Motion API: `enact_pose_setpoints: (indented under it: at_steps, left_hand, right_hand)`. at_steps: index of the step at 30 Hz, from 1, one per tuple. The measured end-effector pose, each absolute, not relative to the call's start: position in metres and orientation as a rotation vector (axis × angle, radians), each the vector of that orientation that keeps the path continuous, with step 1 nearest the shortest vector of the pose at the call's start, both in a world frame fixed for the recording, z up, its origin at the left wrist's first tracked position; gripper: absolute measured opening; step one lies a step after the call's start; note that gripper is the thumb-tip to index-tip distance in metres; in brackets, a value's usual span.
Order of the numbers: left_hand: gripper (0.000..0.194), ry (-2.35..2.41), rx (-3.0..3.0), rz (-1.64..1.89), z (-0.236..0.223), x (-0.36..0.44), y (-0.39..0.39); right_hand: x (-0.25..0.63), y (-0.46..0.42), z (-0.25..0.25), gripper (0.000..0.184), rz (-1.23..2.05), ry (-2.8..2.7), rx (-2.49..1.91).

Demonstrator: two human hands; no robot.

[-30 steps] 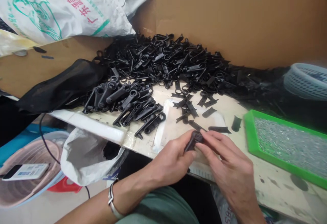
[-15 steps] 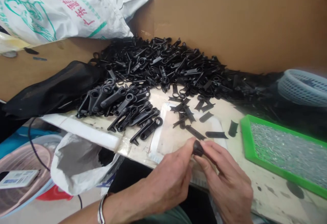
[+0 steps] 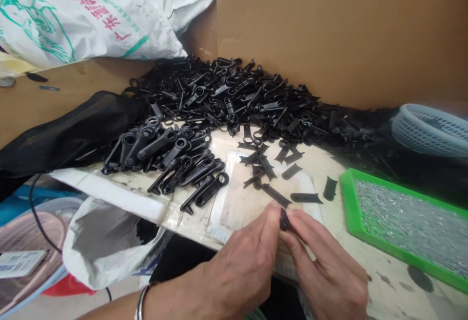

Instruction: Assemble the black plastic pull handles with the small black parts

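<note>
Between both hands, at the near edge of the table, is a small black plastic part, mostly hidden by fingers. My left hand is closed on it from the left, thumb on top. From the right, my right hand pinches the same part between thumb and fingers. Just beyond the fingertips lie several flat black plastic strips with notched ends. To the left sits a group of black crank-shaped handles with round ring ends.
A large heap of black plastic parts lies against the cardboard wall. On the right stand a green tray of small metal pins and a pale blue basket. An open white sack and a pink basket are lower left.
The black part has turned slightly in my fingers, and less of it shows. Both hands stay together on it. The whole view has shifted a little.
</note>
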State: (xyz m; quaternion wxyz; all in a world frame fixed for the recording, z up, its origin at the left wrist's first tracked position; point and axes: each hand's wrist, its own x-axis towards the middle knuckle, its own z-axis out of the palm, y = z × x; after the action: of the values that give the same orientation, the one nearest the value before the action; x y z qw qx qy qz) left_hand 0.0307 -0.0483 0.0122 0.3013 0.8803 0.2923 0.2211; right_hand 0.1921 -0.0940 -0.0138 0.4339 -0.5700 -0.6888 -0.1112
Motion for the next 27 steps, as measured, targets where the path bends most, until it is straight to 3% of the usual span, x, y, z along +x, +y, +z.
enact_pose_setpoints:
  at_steps: [3, 7, 13, 19, 24, 27]
  left_hand:
    - [0.049, 0.837, 2.126, 0.520, 0.010, 0.029, -0.039]
    - [0.035, 0.869, 2.013, 0.597, 0.016, 0.021, -0.031]
    - [0.044, 0.705, 2.161, 0.603, 0.014, 0.014, -0.036]
    - [0.040, 0.848, 2.225, 0.759, -0.001, 0.017, -0.032]
    - [0.043, 0.839, 2.397, 0.940, -0.002, 0.003, -0.019]
    - [0.038, 0.968, 2.685, 1.080, -0.008, -0.006, -0.013]
  right_hand:
    - [0.194, -0.089, -0.008, 0.021, -0.100, -1.648, -1.457]
    - [0.203, -0.084, 0.006, 0.024, 0.300, -1.621, -1.434]
    - [0.195, -0.080, 0.012, 0.024, 0.764, -1.596, -1.422]
    - [0.175, -0.070, 0.008, 0.030, 0.649, -1.516, -1.500]
    - [0.196, -0.049, 0.022, 0.030, 0.711, -1.852, -1.474]
    - [0.247, -0.037, 0.034, 0.029, 0.433, -1.879, -1.767]
